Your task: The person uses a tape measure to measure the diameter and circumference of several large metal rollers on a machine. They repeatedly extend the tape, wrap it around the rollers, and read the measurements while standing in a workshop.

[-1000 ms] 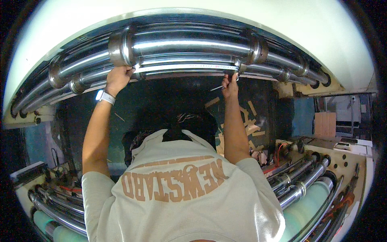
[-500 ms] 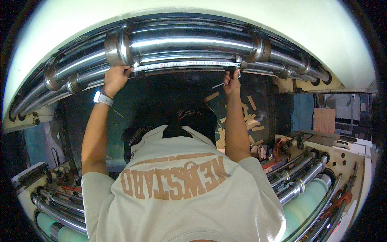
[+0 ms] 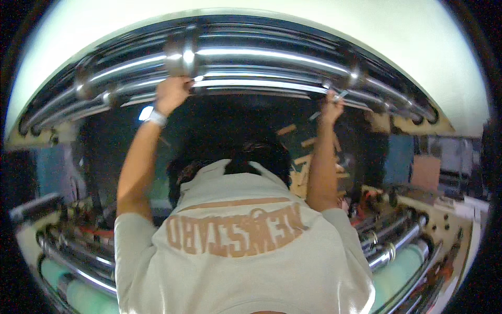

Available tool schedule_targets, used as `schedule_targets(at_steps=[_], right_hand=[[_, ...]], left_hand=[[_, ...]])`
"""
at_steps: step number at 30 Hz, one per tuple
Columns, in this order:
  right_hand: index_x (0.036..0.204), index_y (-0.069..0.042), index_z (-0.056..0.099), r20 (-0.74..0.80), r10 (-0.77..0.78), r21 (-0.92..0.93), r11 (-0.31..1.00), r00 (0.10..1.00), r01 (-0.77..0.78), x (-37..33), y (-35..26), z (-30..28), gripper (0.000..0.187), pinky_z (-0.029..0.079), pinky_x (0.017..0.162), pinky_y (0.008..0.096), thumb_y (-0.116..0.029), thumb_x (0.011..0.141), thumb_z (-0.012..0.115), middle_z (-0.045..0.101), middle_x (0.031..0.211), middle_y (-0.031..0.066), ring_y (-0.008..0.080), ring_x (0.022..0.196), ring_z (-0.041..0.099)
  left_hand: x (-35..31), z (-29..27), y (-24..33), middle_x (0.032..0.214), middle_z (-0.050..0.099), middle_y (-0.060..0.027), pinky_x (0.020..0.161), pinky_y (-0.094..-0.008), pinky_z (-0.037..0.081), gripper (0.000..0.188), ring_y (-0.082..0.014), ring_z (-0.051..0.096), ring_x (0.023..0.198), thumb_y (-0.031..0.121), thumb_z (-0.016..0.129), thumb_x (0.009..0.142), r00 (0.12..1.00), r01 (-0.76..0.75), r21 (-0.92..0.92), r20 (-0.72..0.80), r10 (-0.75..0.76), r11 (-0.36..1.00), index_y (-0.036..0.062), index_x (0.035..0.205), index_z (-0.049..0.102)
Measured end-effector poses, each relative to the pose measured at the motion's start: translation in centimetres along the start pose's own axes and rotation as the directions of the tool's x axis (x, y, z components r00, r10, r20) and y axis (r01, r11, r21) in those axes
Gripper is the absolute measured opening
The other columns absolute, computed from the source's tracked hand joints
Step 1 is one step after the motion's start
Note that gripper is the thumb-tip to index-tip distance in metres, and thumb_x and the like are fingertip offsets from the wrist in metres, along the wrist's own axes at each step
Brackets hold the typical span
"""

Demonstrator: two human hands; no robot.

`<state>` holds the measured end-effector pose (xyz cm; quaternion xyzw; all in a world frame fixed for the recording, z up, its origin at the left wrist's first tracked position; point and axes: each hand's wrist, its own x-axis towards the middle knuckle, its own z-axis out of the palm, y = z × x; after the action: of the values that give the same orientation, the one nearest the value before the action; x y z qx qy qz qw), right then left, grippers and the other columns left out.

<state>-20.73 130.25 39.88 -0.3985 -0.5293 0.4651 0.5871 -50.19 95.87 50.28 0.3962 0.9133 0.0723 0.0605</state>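
Note:
A pale, thin tape measure blade point(image 3: 251, 83) stretches along the shiny metal shafts point(image 3: 272, 53) in front of me, between both my hands. My left hand point(image 3: 172, 95) is closed at the blade's left end, fingertips just under a wide metal collar point(image 3: 180, 56). Around the dark case at the blade's right end, my right hand point(image 3: 331, 109) is closed, its fingers blurred. A slim metallic tool point(image 3: 341, 96) sticks out by those same fingers; its kind is unclear. Motion blur hides the blade's markings.
Another collar point(image 3: 355, 76) sits on the shafts at right. Loose cardboard strips point(image 3: 300, 172) lie below, beside my right forearm. Behind me stand more rollers, pale green point(image 3: 400, 269) and chrome point(image 3: 389, 251). A white machine cover point(image 3: 397, 31) curves over the far side.
The whole view has shifted, so shafts, collars and both hands appear farther right, and the picture is blurrier. Both hands keep their places along the tape; the tool at my right hand is tilted differently.

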Motion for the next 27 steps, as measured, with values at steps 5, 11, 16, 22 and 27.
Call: schedule_targets(at_steps=[5, 11, 16, 22, 27], right_hand=[[0.076, -0.009, 0.050, 0.079, -0.066, 0.070, 0.996, 0.995, 0.061, -0.5, -0.3, 0.6, 0.015, 0.035, 0.043, 0.0222, -0.017, 0.079, 0.061, 0.050, 0.066, -0.0009, 0.0084, 0.051, 0.044], [0.082, -0.010, 0.048, 0.161, 0.062, 0.146, 0.985, 0.985, -0.086, 0.3, 0.5, -0.3, 0.015, 0.037, 0.041, 0.0218, -0.018, 0.079, 0.060, 0.050, 0.065, -0.0007, 0.0099, 0.051, 0.047], [0.083, -0.010, 0.048, 0.147, 0.006, 0.115, 0.993, 0.989, -0.023, 0.7, 1.7, -0.3, 0.015, 0.032, 0.040, 0.0214, -0.018, 0.080, 0.060, 0.048, 0.066, -0.0014, 0.0081, 0.049, 0.042], [0.085, -0.009, 0.048, 0.160, -0.047, 0.038, 0.998, 0.986, 0.041, 2.1, 3.2, -2.3, 0.017, 0.035, 0.040, 0.0222, -0.019, 0.079, 0.060, 0.051, 0.070, 0.0003, 0.0096, 0.054, 0.047], [0.076, -0.010, 0.046, 0.013, 0.255, 0.025, 0.967, 0.967, -0.255, -0.4, 3.6, -1.8, 0.028, 0.033, 0.037, 0.0233, -0.033, 0.077, 0.062, 0.046, 0.060, 0.0005, 0.0101, 0.046, 0.042]], left_hand=[[0.1, 0.6, -1.0, 0.078, 0.061, -0.0115, 0.063, -0.0420, 0.047, 0.025, -0.0308, 0.059, 0.072, 0.038, 0.051, 0.078, 0.992, -0.091, -0.008, -0.084, 0.090, 0.996, 0.0191, 0.088, 0.064], [0.0, 0.4, -1.0, 0.074, 0.061, -0.0123, 0.062, -0.0424, 0.047, 0.025, -0.0315, 0.058, 0.072, 0.037, 0.052, 0.077, 0.985, -0.128, -0.068, -0.127, 0.119, 0.989, 0.0163, 0.083, 0.063], [-0.3, 0.6, -1.1, 0.073, 0.061, -0.0121, 0.061, -0.0425, 0.046, 0.024, -0.0315, 0.059, 0.070, 0.037, 0.051, 0.077, 0.978, -0.143, -0.070, -0.165, 0.130, 0.987, 0.0163, 0.082, 0.064], [0.1, -0.1, -0.4, 0.079, 0.061, -0.0113, 0.063, -0.0413, 0.047, 0.021, -0.0295, 0.059, 0.074, 0.029, 0.050, 0.076, 0.995, -0.085, -0.023, -0.059, 0.084, 0.996, 0.0167, 0.087, 0.063], [-0.1, -0.2, -0.3, 0.083, 0.061, -0.0115, 0.067, -0.0409, 0.046, 0.022, -0.0295, 0.059, 0.077, 0.030, 0.048, 0.080, 0.999, -0.043, -0.002, -0.028, 0.043, 0.999, 0.0172, 0.089, 0.064]])
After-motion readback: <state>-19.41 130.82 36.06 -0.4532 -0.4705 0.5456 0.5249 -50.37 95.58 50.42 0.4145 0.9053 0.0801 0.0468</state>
